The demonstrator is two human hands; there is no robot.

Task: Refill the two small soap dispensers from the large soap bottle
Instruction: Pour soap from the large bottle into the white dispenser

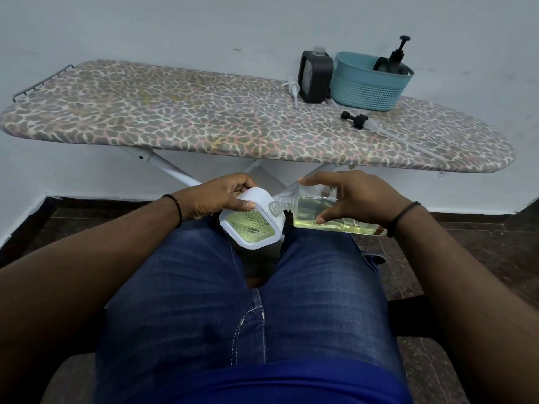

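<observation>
1. Pale wall behind, dark tiled floor below, and a leopard-print ironing board (180, 112) serving as your worktop across the back; you are seated in front of it, pouring over your lap rather than on the board.
2. The large soap bottle (318, 212) lies almost on its side above your right thigh, its uncapped neck tipped into the top of the white dispenser (253, 221), so the yellow-green soap can run across.
3. Your right hand (355, 199) wraps the bottle's body, thumb under, fingers spread over the top, which looks like a grip for controlling the tilt.
4. Your left hand (224, 196) clasps the white dispenser at its upper end, leaning it toward the bottle to meet the neck. Through its window it looks largely full already.
5. Further out, the black dispenser (316, 75) stands open on the board beside the teal basket (367, 83). I judge it waits its turn.
6. A white pump (293, 88) and a black pump (354, 118) lie loose on the board, off so the openings stay free.
7. Another black pump bottle (393, 61) sits in the basket.
</observation>
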